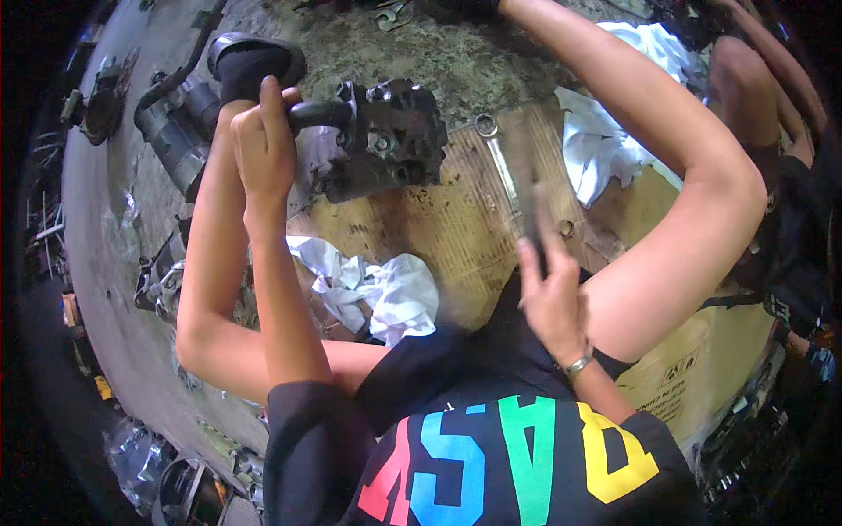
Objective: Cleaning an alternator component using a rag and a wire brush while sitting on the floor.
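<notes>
My left hand [264,148] is closed around the outer end of a black curved pipe [322,115]. The pipe joins a dark, greasy metal housing [395,141] with bolts and ports, perhaps a pump or engine part. In my right hand [556,306] is a long, dark, narrow tool [531,223], blurred by motion, so its kind is unclear. It points away from me, over a flat cardboard sheet [421,223]. Just left of the tool, a metal ring-end wrench [503,164] lies on the cardboard. A small metal ring [566,228] lies to the tool's right.
White cloths lie near my lap [401,296] and at the right [592,144]. A cylindrical motor-like part [174,138] stands beyond my left leg. More metal parts [161,276] lie below it. Another person's knee [746,79] is at the far right. A printed cardboard box [697,368] lies beside my right thigh.
</notes>
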### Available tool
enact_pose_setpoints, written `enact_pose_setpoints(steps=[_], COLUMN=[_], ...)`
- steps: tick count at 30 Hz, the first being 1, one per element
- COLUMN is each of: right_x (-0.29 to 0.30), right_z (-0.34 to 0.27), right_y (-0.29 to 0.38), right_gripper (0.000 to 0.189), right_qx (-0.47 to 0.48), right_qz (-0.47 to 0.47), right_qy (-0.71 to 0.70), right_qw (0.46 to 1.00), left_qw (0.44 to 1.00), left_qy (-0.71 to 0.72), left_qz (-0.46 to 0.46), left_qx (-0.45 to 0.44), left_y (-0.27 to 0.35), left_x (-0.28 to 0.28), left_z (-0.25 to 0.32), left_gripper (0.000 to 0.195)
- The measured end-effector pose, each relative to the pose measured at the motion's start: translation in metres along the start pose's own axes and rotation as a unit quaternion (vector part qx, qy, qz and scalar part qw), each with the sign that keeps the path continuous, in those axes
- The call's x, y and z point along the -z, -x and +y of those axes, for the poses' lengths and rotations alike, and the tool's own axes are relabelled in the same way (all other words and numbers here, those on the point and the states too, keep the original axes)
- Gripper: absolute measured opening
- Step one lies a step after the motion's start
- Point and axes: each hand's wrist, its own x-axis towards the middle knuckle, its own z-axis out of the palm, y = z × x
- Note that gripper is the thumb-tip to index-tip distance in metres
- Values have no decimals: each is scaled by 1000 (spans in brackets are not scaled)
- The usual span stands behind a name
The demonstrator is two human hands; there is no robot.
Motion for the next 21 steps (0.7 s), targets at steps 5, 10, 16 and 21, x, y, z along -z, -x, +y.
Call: enact_pose_setpoints(steps=[5,10,16,21], right_x=[2,7,-4,-9], right_z=[-3,4,19,22], right_y=[-19,-19,-22,-20], right_gripper=[59,57,57,57], right_qx=[-51,-127,-47,-19], right_qz=[90,-3,14,-11], right_qy=[-170,-242,-277,-261], right_qw=[980,962,960,965], left_qw=[1000,999,999,999], left_qy=[-16,-27,8,31], left_qz=[-9,-45,28,-24], left_qx=[-14,-6,19,23], left_y=[14,21,21,19], left_x=[-6,1,-13,-6], left_z=[13,12,-5,-5], left_gripper=[54,63,67,70])
